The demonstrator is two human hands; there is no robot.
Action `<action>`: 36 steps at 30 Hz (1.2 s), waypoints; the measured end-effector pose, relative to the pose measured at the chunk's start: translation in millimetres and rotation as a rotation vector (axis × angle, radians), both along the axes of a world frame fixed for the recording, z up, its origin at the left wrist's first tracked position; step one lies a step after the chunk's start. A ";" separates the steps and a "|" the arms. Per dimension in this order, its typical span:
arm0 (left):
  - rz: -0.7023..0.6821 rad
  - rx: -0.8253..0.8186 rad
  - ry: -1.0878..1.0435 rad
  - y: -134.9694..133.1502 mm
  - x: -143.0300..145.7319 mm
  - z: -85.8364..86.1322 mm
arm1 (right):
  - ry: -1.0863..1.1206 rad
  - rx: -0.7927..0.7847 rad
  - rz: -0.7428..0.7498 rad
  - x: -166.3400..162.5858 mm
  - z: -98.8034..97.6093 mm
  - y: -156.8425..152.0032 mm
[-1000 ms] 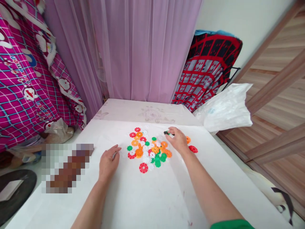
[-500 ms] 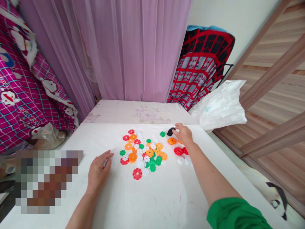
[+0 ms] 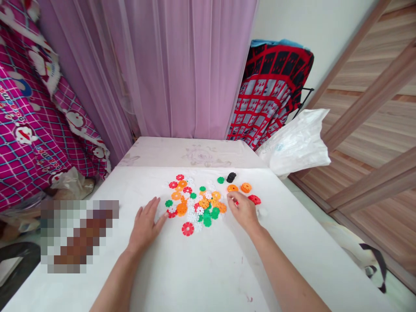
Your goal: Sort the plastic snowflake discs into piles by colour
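Note:
Notched plastic snowflake discs in red, orange, green and white lie in a loose heap on the white-covered table (image 3: 208,268). At its left edge rests my left hand (image 3: 145,224), fingers spread, the thumb close to a red disc (image 3: 171,212). My right hand (image 3: 244,210) hovers just right of the heap with bent fingers parted; nothing shows held, and red shows through between them. It partly covers the sorted discs. Around it are a black stack (image 3: 231,177), a green disc (image 3: 220,180), two orange stacks, one (image 3: 246,187) farther right, red discs (image 3: 255,199) and white discs (image 3: 261,212).
A white plastic bag (image 3: 297,141) stands at the table's right far corner, by a red and black patterned cloth (image 3: 263,86). Purple curtains (image 3: 182,65) hang behind. A pixelated patch (image 3: 79,236) covers part of the table's left side.
My right hand has left the black stack and come toward me and left, beside the heap. My left hand has shifted right, its fingers more spread, its thumb now at the heap's edge.

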State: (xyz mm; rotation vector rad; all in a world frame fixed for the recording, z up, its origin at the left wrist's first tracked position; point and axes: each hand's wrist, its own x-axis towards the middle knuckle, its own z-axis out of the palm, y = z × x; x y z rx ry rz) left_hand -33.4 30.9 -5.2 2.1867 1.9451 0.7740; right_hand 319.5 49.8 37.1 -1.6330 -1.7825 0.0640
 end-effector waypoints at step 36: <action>-0.156 0.066 0.177 -40.3 62.2 11.5 | -0.149 -0.012 0.202 -57.2 -32.3 -57.1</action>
